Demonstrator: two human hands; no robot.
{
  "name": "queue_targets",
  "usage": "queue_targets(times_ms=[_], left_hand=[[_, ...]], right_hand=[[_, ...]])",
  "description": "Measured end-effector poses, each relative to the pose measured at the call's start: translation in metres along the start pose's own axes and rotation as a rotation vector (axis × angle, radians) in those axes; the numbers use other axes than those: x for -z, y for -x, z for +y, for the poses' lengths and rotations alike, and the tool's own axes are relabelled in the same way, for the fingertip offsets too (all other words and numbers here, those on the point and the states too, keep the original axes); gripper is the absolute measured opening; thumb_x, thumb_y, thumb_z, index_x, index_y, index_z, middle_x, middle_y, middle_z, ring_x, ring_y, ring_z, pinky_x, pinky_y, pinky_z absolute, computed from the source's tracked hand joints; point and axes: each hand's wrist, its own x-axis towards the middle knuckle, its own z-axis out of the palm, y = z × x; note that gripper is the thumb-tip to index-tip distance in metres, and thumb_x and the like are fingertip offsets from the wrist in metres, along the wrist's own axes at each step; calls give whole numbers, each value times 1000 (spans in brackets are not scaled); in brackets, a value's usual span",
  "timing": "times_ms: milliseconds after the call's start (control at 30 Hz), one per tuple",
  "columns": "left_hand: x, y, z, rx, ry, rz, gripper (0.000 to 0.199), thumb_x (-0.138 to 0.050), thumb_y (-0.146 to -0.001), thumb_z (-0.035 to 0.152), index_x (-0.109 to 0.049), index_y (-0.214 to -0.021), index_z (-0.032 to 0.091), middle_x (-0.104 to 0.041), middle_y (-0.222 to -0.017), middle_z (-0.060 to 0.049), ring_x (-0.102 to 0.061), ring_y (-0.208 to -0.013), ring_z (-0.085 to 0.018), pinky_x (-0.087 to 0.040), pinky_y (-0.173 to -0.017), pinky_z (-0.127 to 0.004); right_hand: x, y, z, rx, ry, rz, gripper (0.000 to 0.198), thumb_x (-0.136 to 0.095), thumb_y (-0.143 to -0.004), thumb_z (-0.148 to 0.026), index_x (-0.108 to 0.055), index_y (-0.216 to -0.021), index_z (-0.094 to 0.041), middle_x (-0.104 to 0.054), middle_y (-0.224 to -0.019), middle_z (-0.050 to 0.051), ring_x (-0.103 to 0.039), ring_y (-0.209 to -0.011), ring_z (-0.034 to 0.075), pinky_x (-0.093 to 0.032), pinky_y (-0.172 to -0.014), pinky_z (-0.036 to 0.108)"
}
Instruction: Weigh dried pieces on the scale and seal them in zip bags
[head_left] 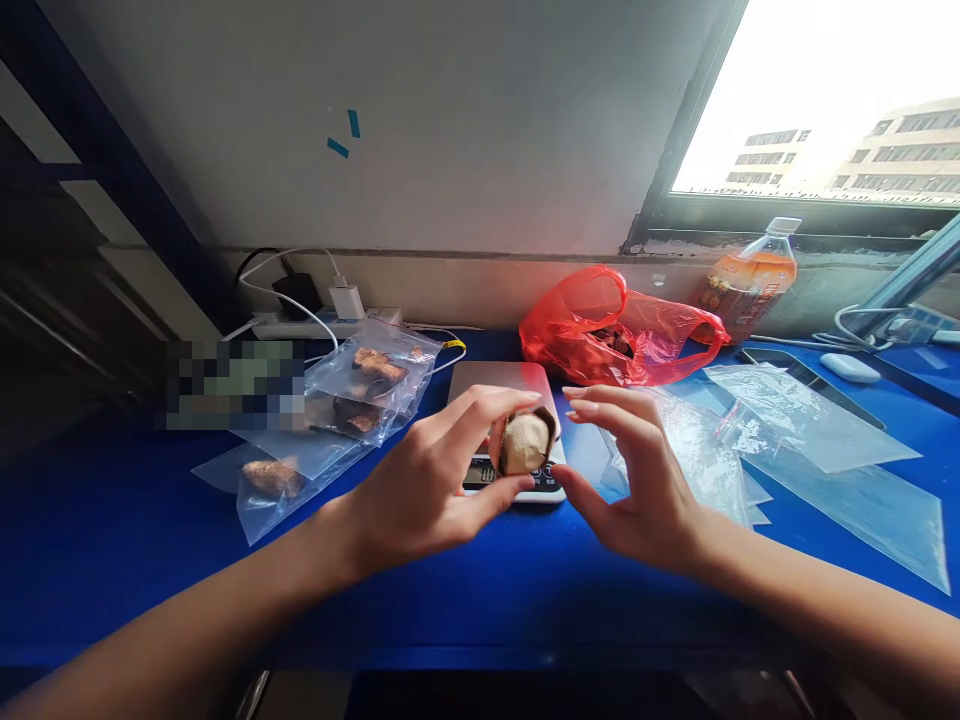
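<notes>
A dried mushroom, with a pale underside and a dark curled rim, is pinched between the thumb and fingers of my left hand. It is held over the front of a kitchen scale, hiding part of the display and buttons. My right hand curves round the mushroom's right side with thumb and fingers spread apart. Its thumb tip lies close to the rim; whether it touches, I cannot tell. To the left, clear zip bags hold brown dried pieces.
Behind the scale sits a red plastic bag with dark pieces inside. Clear plastic bags lie at the right, partly over a phone. A drink bottle, a white earphone case and a power strip stand along the wall.
</notes>
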Motion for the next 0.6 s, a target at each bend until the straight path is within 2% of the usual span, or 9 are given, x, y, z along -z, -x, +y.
queue_targets(times_ms=[67, 133, 233, 300, 367, 467, 533, 600], left_hand=[[1, -1, -6, -90, -141, 22, 48, -67, -87, 14, -49, -131, 20, -60, -126, -11, -61, -119, -25, -55, -99, -38], [1, -1, -10, -106, -202, 24, 46, -68, -87, 14, -50, -129, 19, -57, -126, -12, -59, -120, -25, -54, -101, -38], [-2, 0, -12, -115, -197, 8, 48, -70, -87, 15, -49, -129, 19, -56, -125, -12, -59, -120, -25, -55, -99, -37], [-5, 2, -12, -151, -168, 0, 49, -69, -87, 15, -47, -131, 19, -57, -125, -12, -58, -120, -24, -53, -102, -37], [-9, 4, -11, -185, -125, -14, 52, -68, -89, 14, -44, -134, 21, -58, -126, -11, -58, -121, -22, -52, -104, -37], [-12, 5, -9, -202, -39, -36, 53, -67, -90, 14, -43, -136, 21, -59, -129, -11, -58, -123, -21, -50, -107, -35], [-12, 5, -7, -162, 37, -48, 51, -66, -90, 15, -44, -135, 20, -60, -130, -11, -59, -123, -22, -52, -104, -33], [-11, 3, -4, -59, 111, -52, 47, -64, -91, 17, -46, -134, 21, -63, -127, -10, -64, -115, -21, -57, -96, -31]], right_hand=[[1, -1, 2, -56, -53, -10, 64, -66, -86, -15, -37, -142, -27, -54, -123, 13, -57, -115, 26, -56, -93, 46], [2, -3, 2, -161, -163, -73, 57, -61, -90, -18, -35, -140, -28, -58, -116, 10, -61, -105, 23, -57, -87, 42], [1, -4, -2, -326, -342, -183, 46, -56, -95, -24, -35, -136, -27, -63, -101, 5, -64, -90, 18, -58, -76, 33], [0, -4, -5, -380, -430, -226, 42, -56, -96, -26, -37, -133, -27, -65, -95, 3, -65, -84, 16, -57, -72, 31], [-3, -2, -8, -393, -476, -238, 40, -57, -94, -23, -40, -130, -26, -66, -95, 3, -66, -85, 16, -57, -71, 30], [-6, 0, -9, -347, -418, -184, 37, -60, -91, -20, -45, -124, -25, -67, -97, 4, -68, -84, 17, -58, -67, 28], [-7, 1, -8, -294, -323, -116, 37, -62, -88, -19, -47, -122, -26, -68, -94, 4, -68, -77, 16, -57, -63, 27], [-7, 0, -7, -239, -214, -58, 37, -62, -87, -17, -49, -120, -27, -70, -92, 3, -68, -72, 16, -57, -60, 27]])
